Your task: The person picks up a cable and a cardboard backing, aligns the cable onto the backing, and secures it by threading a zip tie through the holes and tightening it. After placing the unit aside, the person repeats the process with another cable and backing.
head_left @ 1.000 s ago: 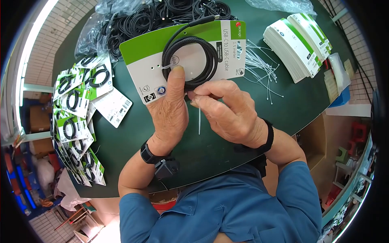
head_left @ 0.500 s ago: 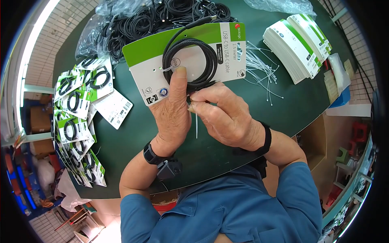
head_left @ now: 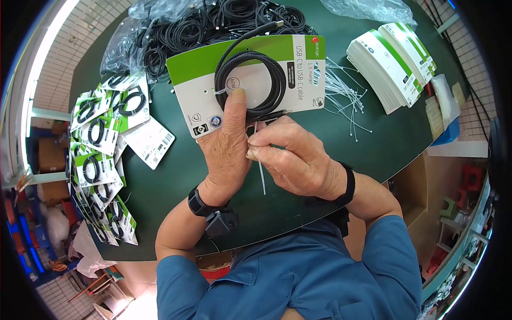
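Observation:
My left hand (head_left: 229, 144) holds a green and white cable card (head_left: 186, 101), with its thumb pressed on the front. A coiled black cable (head_left: 277, 80) lies against the card, and a white tie loops round the coil's left side by the thumb. Just below the card, my right hand (head_left: 298, 157) pinches a thin white cable tie (head_left: 262, 178), whose tail hangs down from the fingertips. The fingers of my right hand are close to my left palm. The tie's upper part is partly hidden by the card and fingers.
Carded cables (head_left: 96, 133) are piled at the left beside a loose card (head_left: 149, 143). Black cables (head_left: 186, 32) and plastic bags (head_left: 125, 45) lie at the back. White ties (head_left: 346, 93) and card stacks (head_left: 381, 69) sit at the right on the green table (head_left: 160, 197).
The card has shifted slightly right and down. My right hand has moved slightly down, and the white tie's tail hangs lower and more to the right.

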Demonstrator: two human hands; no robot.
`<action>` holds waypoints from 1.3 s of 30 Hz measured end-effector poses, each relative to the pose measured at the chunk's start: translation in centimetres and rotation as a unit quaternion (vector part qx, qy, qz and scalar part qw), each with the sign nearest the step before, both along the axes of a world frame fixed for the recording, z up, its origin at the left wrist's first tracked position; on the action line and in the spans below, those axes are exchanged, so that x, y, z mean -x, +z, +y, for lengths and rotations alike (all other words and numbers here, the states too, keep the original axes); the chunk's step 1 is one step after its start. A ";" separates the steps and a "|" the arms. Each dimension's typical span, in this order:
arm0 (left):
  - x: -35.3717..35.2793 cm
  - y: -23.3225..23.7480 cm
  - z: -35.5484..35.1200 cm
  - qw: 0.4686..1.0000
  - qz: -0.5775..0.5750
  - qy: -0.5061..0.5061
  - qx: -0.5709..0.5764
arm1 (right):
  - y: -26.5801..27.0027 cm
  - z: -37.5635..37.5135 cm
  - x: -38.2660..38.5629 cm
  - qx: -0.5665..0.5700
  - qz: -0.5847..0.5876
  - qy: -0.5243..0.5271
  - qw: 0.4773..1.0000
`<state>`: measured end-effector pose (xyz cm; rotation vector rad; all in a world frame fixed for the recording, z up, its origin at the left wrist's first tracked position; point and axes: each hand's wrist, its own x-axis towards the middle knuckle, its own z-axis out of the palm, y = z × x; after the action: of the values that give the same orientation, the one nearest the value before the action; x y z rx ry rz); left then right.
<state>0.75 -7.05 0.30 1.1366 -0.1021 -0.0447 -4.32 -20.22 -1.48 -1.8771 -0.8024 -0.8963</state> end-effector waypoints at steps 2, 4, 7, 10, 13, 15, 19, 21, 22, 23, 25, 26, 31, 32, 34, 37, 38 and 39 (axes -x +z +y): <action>0.2 0.5 0.0 1.000 0.003 -0.003 -0.008 | -0.1 -0.1 0.0 0.001 -0.004 0.005 1.000; 0.1 0.3 0.0 1.000 -0.002 0.000 -0.014 | -0.1 -0.2 -0.1 -0.006 -0.008 0.019 1.000; 0.0 -0.1 0.1 1.000 -0.013 0.006 -0.025 | -0.2 -0.3 -0.1 -0.009 -0.010 0.028 1.000; -0.1 -0.4 0.1 0.999 -0.010 0.010 -0.034 | -0.2 -0.3 -0.2 -0.010 -0.008 0.030 0.999; 0.0 -0.1 -0.1 1.000 -0.007 0.014 -0.016 | 0.2 -0.3 -0.5 -0.019 -0.007 0.019 1.000; 0.1 -0.4 -0.3 1.000 -0.003 0.016 -0.004 | 0.6 -0.5 -0.7 -0.023 -0.006 -0.002 1.000; -0.1 -1.7 -0.6 0.982 -0.150 0.069 -0.093 | 1.6 -1.1 -1.1 -0.055 0.013 -0.059 0.997; 0.8 -1.8 -0.3 0.993 -0.101 0.000 -0.064 | 1.8 -1.5 -1.2 -0.108 0.047 -0.087 0.989; 1.0 -1.7 -0.2 0.995 -0.077 -0.035 -0.049 | 1.8 -1.8 -1.3 -0.103 0.050 -0.088 0.990; 1.0 -1.7 -0.3 0.996 -0.075 -0.034 -0.046 | 1.7 -2.1 -1.5 -0.089 0.058 -0.101 0.989; 0.9 -1.8 -0.3 0.990 -0.103 -0.031 -0.088 | 1.5 -2.5 -1.7 -0.062 0.074 -0.129 0.987; 0.8 -1.8 -0.3 0.987 -0.117 -0.030 -0.108 | 1.6 -2.7 -1.9 -0.059 0.076 -0.128 0.987; 0.4 -2.3 -0.3 0.989 -0.095 -0.028 -0.110 | 2.1 -3.1 -2.4 0.000 0.055 -0.136 0.989; 0.3 -2.1 -0.4 0.989 -0.093 -0.031 -0.110 | 2.2 -3.1 -2.5 0.011 0.052 -0.136 0.989; 0.1 -1.6 -0.4 0.989 -0.090 -0.036 -0.110 | 2.2 -3.2 -2.7 0.023 0.051 -0.134 0.989; 0.1 -1.5 -0.6 0.995 -0.042 -0.038 -0.085 | 2.1 -3.3 -3.0 0.057 0.037 -0.161 0.985; 0.1 -1.4 -0.7 0.996 -0.020 -0.041 -0.073 | 2.1 -3.3 -3.0 0.058 0.038 -0.160 0.985; 0.2 -1.4 -0.7 0.996 -0.018 -0.040 -0.072 | 2.1 -3.4 -3.1 0.066 0.032 -0.161 0.984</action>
<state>0.60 -7.71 -1.10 1.2780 -0.1796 -0.1041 -1.21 -23.62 0.66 -2.1824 -0.5378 -0.9929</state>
